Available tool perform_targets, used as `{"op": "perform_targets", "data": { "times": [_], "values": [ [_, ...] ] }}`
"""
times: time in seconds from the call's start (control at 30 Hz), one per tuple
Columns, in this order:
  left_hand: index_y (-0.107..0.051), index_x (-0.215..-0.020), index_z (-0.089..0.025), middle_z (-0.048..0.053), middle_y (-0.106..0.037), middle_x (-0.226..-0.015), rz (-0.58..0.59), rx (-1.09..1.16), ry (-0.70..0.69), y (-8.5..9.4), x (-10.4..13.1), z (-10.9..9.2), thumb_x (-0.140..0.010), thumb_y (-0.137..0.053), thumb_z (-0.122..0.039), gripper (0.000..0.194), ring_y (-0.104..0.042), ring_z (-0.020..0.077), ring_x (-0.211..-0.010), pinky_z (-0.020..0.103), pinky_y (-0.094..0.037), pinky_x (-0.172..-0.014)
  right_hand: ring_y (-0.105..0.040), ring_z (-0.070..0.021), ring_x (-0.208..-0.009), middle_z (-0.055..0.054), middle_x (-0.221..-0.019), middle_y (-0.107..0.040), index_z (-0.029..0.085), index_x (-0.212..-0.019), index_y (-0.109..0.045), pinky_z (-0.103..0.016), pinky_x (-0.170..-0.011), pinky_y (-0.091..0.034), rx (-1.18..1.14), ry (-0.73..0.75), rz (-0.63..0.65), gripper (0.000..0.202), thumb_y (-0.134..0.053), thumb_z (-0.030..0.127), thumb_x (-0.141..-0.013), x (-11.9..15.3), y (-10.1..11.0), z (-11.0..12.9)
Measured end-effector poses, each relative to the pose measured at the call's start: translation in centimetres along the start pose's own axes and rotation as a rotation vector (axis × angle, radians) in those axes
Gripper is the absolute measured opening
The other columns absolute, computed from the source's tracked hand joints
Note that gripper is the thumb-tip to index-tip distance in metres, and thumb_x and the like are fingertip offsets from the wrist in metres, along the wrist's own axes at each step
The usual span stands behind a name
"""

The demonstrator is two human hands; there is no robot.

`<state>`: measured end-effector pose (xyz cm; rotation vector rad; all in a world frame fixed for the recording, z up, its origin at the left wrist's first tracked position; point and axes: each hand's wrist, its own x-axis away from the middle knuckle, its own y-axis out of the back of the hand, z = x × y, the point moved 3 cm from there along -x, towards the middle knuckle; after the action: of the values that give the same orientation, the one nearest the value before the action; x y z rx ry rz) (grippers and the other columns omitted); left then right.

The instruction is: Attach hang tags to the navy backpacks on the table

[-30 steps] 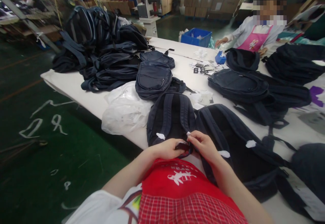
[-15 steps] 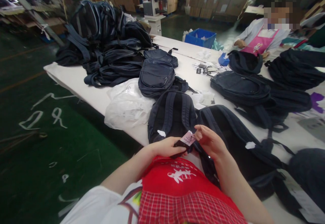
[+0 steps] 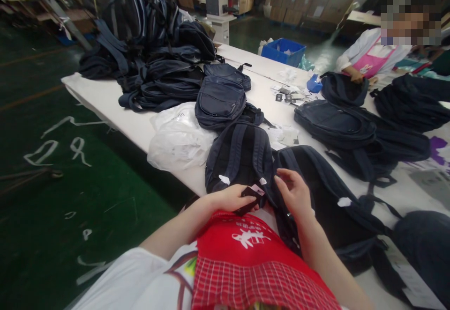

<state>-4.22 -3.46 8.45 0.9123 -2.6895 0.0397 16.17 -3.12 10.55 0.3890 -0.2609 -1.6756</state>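
Close to my red apron, my left hand (image 3: 234,199) is closed on black hang tags (image 3: 249,193), from which a pinkish-white printed card (image 3: 258,190) sticks out. To the right my right hand (image 3: 294,190) is held apart from the tags, thumb and fingers spread with nothing visible in them. Just beyond both hands lies a dark navy backpack (image 3: 242,148), its shoulder straps facing up. Another navy backpack (image 3: 325,216) with a black back panel lies beside my right forearm.
A white plastic bag (image 3: 179,141) sits at the table edge, before a heap of navy backpacks (image 3: 165,73). Loose tags (image 3: 290,95) and a blue box (image 3: 284,51) are farther back. Across the white table (image 3: 130,129), a person in a pink apron (image 3: 374,59) handles a backpack.
My right hand has let go of the pinkish-white card and opened beside it. The card now shows less above the black tags. The person opposite has both hands on a backpack.
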Motion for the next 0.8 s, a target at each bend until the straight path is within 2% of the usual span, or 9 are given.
{"op": "perform_targets", "data": {
  "times": [0.07,0.13,0.2,0.27,0.4,0.5,0.57,0.63,0.8],
  "values": [
    [-0.066,-0.095,-0.015,0.007,-0.072,-0.092,-0.024,-0.089,-0.018,0.0,0.0,-0.1,-0.095,-0.042,-0.04,0.034,-0.067,0.0174,-0.081,0.027,-0.052,-0.076,-0.059,-0.0167,-0.072,-0.005,-0.085,-0.066,0.022,-0.085,-0.069,-0.03,-0.064,-0.046,0.225,0.184,0.015,0.017,-0.064,0.038,-0.082,0.8,0.1,1.6],
    [-0.065,-0.095,-0.016,0.005,-0.071,-0.091,-0.066,-0.203,-0.042,0.1,-0.1,-0.1,-0.094,-0.043,-0.038,0.031,-0.066,0.0169,-0.082,0.027,-0.051,-0.078,-0.057,-0.0146,-0.065,-0.002,-0.078,-0.065,0.023,-0.076,-0.069,-0.028,-0.06,-0.043,0.382,0.269,0.162,0.016,-0.061,0.035,-0.083,1.6,-0.7,2.5],
    [-0.064,-0.096,-0.017,0.005,-0.071,-0.094,-0.113,-0.298,-0.051,0.1,-0.2,0.0,-0.093,-0.044,-0.035,0.027,-0.066,0.0174,-0.084,0.027,-0.049,-0.08,-0.059,-0.0144,-0.066,-0.001,-0.076,-0.066,0.024,-0.076,-0.07,-0.028,-0.061,-0.042,0.522,0.279,0.255,0.015,-0.061,0.033,-0.084,2.1,-1.7,2.7],
    [-0.063,-0.099,-0.018,0.005,-0.071,-0.098,-0.151,-0.379,-0.057,0.0,-0.4,0.2,-0.092,-0.047,-0.033,0.024,-0.065,0.0187,-0.088,0.028,-0.049,-0.082,-0.061,-0.0153,-0.069,-0.001,-0.078,-0.067,0.025,-0.077,-0.071,-0.028,-0.064,-0.043,0.61,0.259,0.261,0.015,-0.06,0.032,-0.084,2.3,-2.4,2.4],
    [-0.061,-0.105,-0.02,0.006,-0.069,-0.107,-0.169,-0.494,-0.094,-0.4,-0.4,0.2,-0.09,-0.05,-0.032,0.022,-0.064,0.0213,-0.097,0.03,-0.048,-0.086,-0.062,-0.0157,-0.072,-0.001,-0.083,-0.069,0.025,-0.08,-0.071,-0.028,-0.066,-0.043,0.637,0.231,0.236,0.017,-0.057,0.031,-0.085,2.2,-3.3,1.7],
    [-0.06,-0.105,-0.02,0.007,-0.068,-0.109,-0.168,-0.543,-0.094,-0.6,-0.4,0.0,-0.09,-0.049,-0.031,0.022,-0.064,0.0228,-0.099,0.032,-0.047,-0.088,-0.061,-0.0156,-0.071,-0.001,-0.078,-0.067,0.025,-0.078,-0.072,-0.029,-0.065,-0.042,0.613,0.222,0.253,0.017,-0.056,0.029,-0.085,2.2,-3.6,1.6],
    [-0.06,-0.105,-0.02,0.008,-0.068,-0.108,-0.18,-0.555,-0.083,-0.7,-0.3,0.0,-0.091,-0.048,-0.031,0.022,-0.064,0.0233,-0.099,0.033,-0.047,-0.088,-0.059,-0.0158,-0.069,-0.002,-0.075,-0.066,0.024,-0.075,-0.072,-0.029,-0.064,-0.041,0.536,0.201,0.259,0.018,-0.057,0.029,-0.083,2.1,-3.7,1.5],
    [-0.061,-0.107,-0.02,0.008,-0.068,-0.109,-0.189,-0.537,-0.068,-0.6,-0.3,0.1,-0.091,-0.048,-0.033,0.024,-0.064,0.0233,-0.1,0.033,-0.047,-0.089,-0.057,-0.016,-0.067,-0.003,-0.073,-0.065,0.022,-0.072,-0.071,-0.03,-0.063,-0.041,0.353,0.149,0.245,0.018,-0.06,0.031,-0.082,1.8,-3.4,1.2],
    [-0.06,-0.113,-0.019,0.008,-0.07,-0.104,-0.196,-0.405,-0.002,-0.3,-0.4,0.7,-0.089,-0.051,-0.035,0.03,-0.065,0.022,-0.097,0.031,-0.047,-0.087,-0.05,-0.0121,-0.058,-0.001,-0.068,-0.06,0.021,-0.07,-0.067,-0.025,-0.054,-0.041,-0.505,-0.195,0.15,0.018,-0.069,0.038,-0.076,0.3,-1.5,-0.6]
  ]
}}
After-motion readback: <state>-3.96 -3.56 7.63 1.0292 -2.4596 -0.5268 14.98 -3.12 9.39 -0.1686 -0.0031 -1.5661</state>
